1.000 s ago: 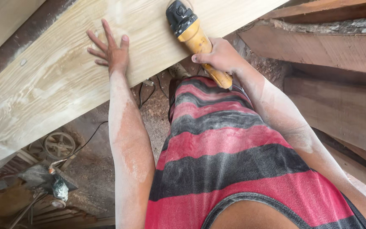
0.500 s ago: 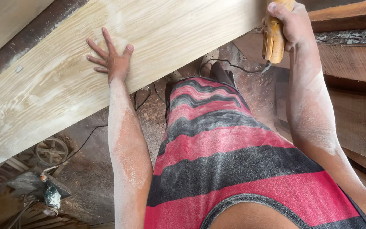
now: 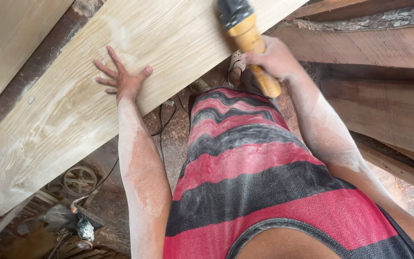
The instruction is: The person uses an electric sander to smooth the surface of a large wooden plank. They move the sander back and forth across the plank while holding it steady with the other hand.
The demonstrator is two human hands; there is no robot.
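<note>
Stacked timber (image 3: 384,48) beside sanded plank (image 3: 168,43)

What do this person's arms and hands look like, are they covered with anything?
Both arms are bare, no sleeves, gloves, watch or rings visible. The left hand and right hand and both forearms are coated in pale dust, thickest near the elbows. The person wears a sleeveless top with red and dark grey stripes.

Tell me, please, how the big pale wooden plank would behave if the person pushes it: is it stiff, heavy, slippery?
The plank looks thick and wide, so it is probably stiff and heavy and would not slide easily. The left hand lies flat on it with spread fingers. The surface looks dusty with sawdust, so a palm might slip a little. The right hand holds the yellow power tool on it.
</note>
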